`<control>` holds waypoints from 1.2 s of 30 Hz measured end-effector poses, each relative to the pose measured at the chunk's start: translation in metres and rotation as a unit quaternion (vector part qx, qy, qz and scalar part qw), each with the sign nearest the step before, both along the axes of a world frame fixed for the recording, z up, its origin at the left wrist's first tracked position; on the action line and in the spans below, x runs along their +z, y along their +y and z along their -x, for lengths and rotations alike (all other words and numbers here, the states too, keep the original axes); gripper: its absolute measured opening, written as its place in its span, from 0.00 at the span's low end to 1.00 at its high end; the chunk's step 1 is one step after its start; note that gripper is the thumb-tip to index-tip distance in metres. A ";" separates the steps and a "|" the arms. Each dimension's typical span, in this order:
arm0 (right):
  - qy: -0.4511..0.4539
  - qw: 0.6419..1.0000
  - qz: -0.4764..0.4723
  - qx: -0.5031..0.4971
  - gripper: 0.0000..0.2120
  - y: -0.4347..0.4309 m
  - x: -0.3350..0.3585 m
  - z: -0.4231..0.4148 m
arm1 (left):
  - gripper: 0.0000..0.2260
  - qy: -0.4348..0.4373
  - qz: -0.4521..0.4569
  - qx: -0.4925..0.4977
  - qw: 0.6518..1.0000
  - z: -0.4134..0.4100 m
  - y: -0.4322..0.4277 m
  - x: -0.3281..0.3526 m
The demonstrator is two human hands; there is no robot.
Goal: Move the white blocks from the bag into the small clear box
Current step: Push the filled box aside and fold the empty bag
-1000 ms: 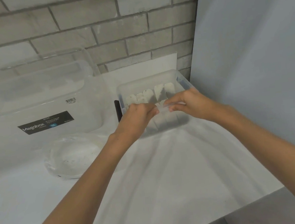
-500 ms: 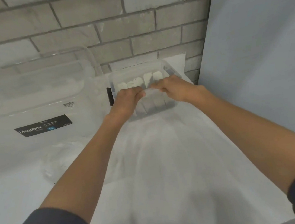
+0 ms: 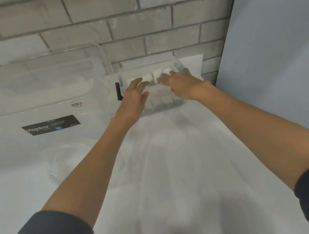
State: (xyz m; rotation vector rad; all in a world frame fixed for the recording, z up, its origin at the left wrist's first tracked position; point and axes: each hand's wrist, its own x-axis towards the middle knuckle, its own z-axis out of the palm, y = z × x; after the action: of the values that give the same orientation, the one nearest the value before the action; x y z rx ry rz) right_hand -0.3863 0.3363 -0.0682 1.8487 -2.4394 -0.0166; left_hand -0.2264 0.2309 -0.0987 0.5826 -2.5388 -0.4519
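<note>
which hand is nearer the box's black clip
Left. The left hand sits just right of the black clip; the right hand is at the other end of the small clear box.

You can read one brand word: "Megabox", in pale letters on the black label (image 3: 50,125) stuck to the front wall of the large clear storage box (image 3: 31,88) on the desk. On the same label, a small blue patch (image 3: 58,127) seems to read "12L". The fine lines of print beside the brand are too blurred to read. Just above the label sits a white barcode sticker (image 3: 77,105); you cannot make out its digits.
</note>
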 end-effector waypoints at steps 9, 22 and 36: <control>-0.209 0.967 0.138 0.049 0.16 0.026 0.009 -0.112 | 0.09 0.040 0.034 0.016 0.998 -0.144 0.010 -0.008; -0.450 0.886 -0.029 -0.106 0.27 -0.017 -0.049 -0.250 | 0.17 0.132 -0.433 0.260 0.853 -0.275 -0.048 -0.039; -0.539 0.796 0.205 -0.186 0.11 0.030 -0.055 -0.337 | 0.35 -0.032 -0.539 -0.150 0.828 -0.284 0.012 -0.033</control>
State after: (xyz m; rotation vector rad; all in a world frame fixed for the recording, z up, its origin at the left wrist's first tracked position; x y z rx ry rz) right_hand -0.0495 0.3665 -0.1235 1.2543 -2.9552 1.8323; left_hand 0.0578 0.2433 -0.1316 0.5388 -2.2181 -2.0584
